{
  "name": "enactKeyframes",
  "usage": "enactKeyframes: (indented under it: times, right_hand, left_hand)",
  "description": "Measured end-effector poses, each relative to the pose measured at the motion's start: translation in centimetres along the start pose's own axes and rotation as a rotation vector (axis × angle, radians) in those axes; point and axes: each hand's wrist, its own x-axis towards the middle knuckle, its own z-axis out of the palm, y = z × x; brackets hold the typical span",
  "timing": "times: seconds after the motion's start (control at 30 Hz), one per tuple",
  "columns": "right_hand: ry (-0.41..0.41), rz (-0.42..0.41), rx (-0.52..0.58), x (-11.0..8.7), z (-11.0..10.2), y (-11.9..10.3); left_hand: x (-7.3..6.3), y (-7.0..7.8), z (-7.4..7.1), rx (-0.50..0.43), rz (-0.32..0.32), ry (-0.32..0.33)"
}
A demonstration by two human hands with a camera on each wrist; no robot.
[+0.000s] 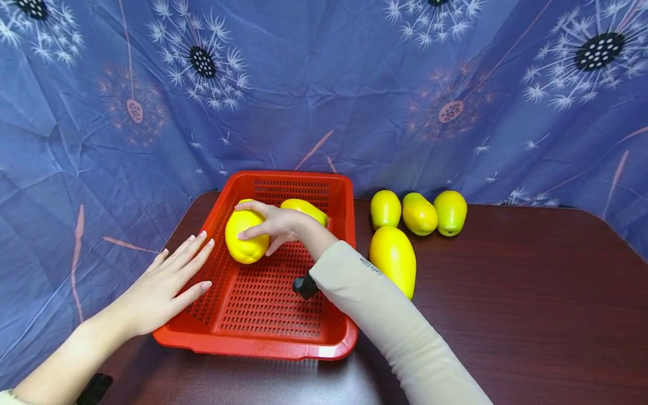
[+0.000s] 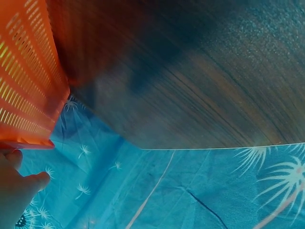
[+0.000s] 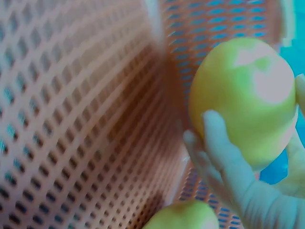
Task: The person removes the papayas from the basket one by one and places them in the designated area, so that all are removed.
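Inside the left part of the red plastic basket point(image 1: 273, 351), a large yellow fruit point(image 1: 246, 242) with a lobed end is in my right hand point(image 1: 275, 222). The right wrist view shows the fingers and thumb spread round the sides of this fruit point(image 3: 245, 105). Behind it in the basket lies a smaller yellow mango point(image 1: 305, 210), partly covered by the right hand. My left hand point(image 1: 164, 287) lies over the basket's left rim, fingers straight and pointing inward. In the left wrist view, part of that hand point(image 2: 19, 183) shows beside the basket's edge.
Right of the basket, three yellow-green mangoes point(image 1: 419, 214) stand in a row on the dark wooden table point(image 1: 531, 292). A larger yellow fruit point(image 1: 392, 256) lies in front of them, partly behind the right sleeve. A blue patterned cloth point(image 1: 314, 73) hangs behind the table.
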Motion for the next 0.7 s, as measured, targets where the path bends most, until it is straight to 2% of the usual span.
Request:
enactKeyframes:
  times: [0.17,0.4,0.7]
  right_hand:
    - [-0.004,-0.037,0.056,-1.1,-0.3,-0.9]
    - [0.013,-0.052,0.059,-2.8,-1.1,-1.8]
    - [0.033,-0.091,0.092,-5.8,-3.5,-2.9]
  left_hand:
    - [0.0,-0.1,-0.1,-0.001,-0.007,-0.007]
    - [0.0,-0.2,0.0,0.008,-0.003,-0.002]
    - [0.1,-0.1,0.2,0.0,0.014,0.026]
